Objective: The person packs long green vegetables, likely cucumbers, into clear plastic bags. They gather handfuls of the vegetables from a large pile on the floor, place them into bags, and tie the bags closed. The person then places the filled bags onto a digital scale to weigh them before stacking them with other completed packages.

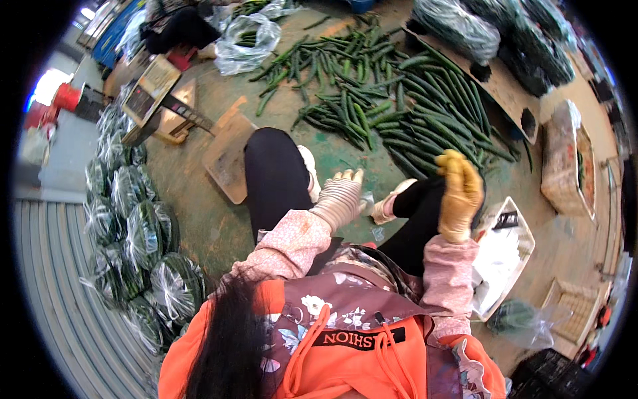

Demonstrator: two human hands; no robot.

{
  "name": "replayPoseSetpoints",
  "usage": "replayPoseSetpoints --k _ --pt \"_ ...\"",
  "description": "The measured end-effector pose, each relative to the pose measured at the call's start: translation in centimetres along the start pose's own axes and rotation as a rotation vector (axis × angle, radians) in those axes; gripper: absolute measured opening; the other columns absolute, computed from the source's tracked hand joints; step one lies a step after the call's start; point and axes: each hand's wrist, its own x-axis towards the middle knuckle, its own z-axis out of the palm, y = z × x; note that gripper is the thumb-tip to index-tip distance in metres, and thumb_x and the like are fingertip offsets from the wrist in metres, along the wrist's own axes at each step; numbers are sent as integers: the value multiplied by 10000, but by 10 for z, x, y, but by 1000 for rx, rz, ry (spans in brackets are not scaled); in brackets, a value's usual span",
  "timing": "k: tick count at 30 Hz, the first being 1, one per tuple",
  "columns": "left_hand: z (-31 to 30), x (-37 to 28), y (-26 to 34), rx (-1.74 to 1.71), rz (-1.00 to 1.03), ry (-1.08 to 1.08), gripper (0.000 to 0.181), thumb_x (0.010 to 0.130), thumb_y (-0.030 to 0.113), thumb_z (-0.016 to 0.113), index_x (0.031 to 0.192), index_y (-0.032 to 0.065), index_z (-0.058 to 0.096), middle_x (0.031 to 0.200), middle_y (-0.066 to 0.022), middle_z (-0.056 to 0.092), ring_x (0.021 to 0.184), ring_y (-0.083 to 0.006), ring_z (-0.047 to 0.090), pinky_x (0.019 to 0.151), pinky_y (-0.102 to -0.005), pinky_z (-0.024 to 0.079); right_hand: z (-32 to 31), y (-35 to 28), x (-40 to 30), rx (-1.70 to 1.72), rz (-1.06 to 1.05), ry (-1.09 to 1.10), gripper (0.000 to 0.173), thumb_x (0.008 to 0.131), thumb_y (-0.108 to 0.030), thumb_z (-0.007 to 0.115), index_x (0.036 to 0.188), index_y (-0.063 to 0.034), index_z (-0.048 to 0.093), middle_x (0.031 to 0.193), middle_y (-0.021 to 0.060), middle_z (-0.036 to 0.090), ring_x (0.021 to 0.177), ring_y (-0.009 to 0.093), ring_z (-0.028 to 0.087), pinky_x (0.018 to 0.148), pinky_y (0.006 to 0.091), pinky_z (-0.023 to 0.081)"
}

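My left hand (341,197), in a pale ribbed glove, is between my knees above the green floor, its fingers pointing away from me. A small translucent patch shows beside its thumb side; I cannot tell whether it is plastic in the hand. My right hand (458,194), in a yellow glove, is raised over my right knee with its fingers close together. Its palm side is hidden and nothing shows sticking out of it. Beyond my feet a large heap of long green cucumbers (423,114) lies on the floor.
Filled clear bags of cucumbers (142,234) line the left. A weighing scale (152,90) stands near a brown board (232,154). At my right is a white crate (528,239) holding white plastic. Another person (182,30) sits at the far left beside an open plastic bag (249,45).
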Motion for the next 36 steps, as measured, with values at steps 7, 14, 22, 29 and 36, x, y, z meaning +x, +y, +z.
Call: replayPoseSetpoints --k 7,14,22,29,36 --pt "11 21 3 86 39 41 247 820 298 613 879 61 652 977 -150 626 940 -300 613 815 -436 489 -221 10 -7 -207 82 557 203 956 -146 548 1086 -33 655 922 56 689 723 76 586 652 206 469" --pt "27 27 1 -73 174 160 342 781 185 660 1097 75 588 1006 -169 592 911 -372 595 768 -452 500 -348 102 -126 -447 349 940 267 940 -184 586 1143 -12 609 1042 53 634 909 139 572 836 259 459" --pt "47 33 7 24 147 -429 407 805 250 641 1174 90 575 1050 -188 631 978 -365 613 824 -419 498 -378 117 -184 -983 767 959 536 818 -200 663 1289 -3 500 1263 204 525 1179 345 493 1020 401 378" --pt "34 28 9 15 135 -434 412 815 268 616 1173 67 585 1072 -229 614 989 -398 598 862 -446 472 -446 136 -143 -1298 1041 772 619 760 -303 749 1247 13 532 1201 196 577 1098 352 548 947 428 439" --pt "34 28 -1 70 171 -418 430 843 318 600 1179 53 558 1058 -199 603 945 -381 611 815 -456 482 -491 126 -161 -1348 1123 273 450 797 -336 656 932 93 661 947 297 648 915 377 638 793 440 456"
